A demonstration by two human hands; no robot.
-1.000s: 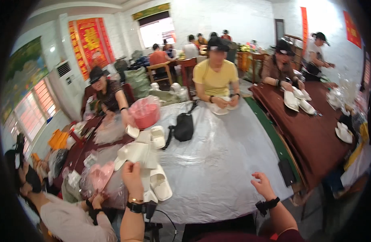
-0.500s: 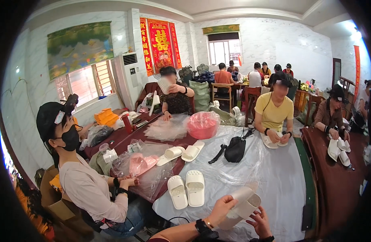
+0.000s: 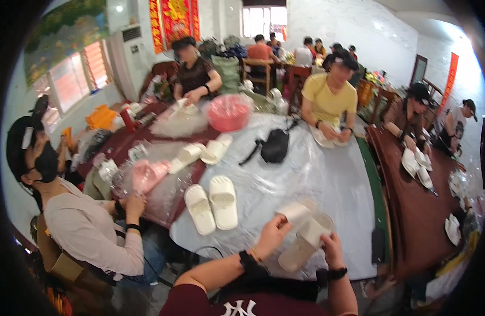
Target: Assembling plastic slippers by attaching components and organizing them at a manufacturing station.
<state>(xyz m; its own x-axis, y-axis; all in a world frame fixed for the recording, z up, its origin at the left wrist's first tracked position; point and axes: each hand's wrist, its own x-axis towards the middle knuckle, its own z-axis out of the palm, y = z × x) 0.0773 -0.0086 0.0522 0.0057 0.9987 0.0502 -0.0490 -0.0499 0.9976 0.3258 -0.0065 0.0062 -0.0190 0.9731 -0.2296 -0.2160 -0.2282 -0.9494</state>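
Over the near part of the plastic-covered table I hold a pair of pale white slippers. My left hand (image 3: 274, 234) is closed on the edge of one slipper (image 3: 296, 210). My right hand (image 3: 333, 249) pinches the strap side of the other slipper (image 3: 296, 255), whose sole hangs tilted toward me. The two slippers overlap or touch; which, I cannot tell. Left of my hands, a cream slipper (image 3: 199, 209) and its mate (image 3: 223, 202) rest side by side on the table, soles down.
A black pouch (image 3: 275, 146) with a strap lies mid-table. Beyond the cream pair are two more white slippers (image 3: 217, 148), a pink basin (image 3: 229, 116) and pink slippers (image 3: 147, 176) among clear plastic. Co-workers sit at left, across and at right, one handling slippers (image 3: 415, 162).
My right hand, open beside the slippers before, now grips one, and the two slippers are spread apart more. The view has tilted down. The co-worker across has lowered a slipper from head height.
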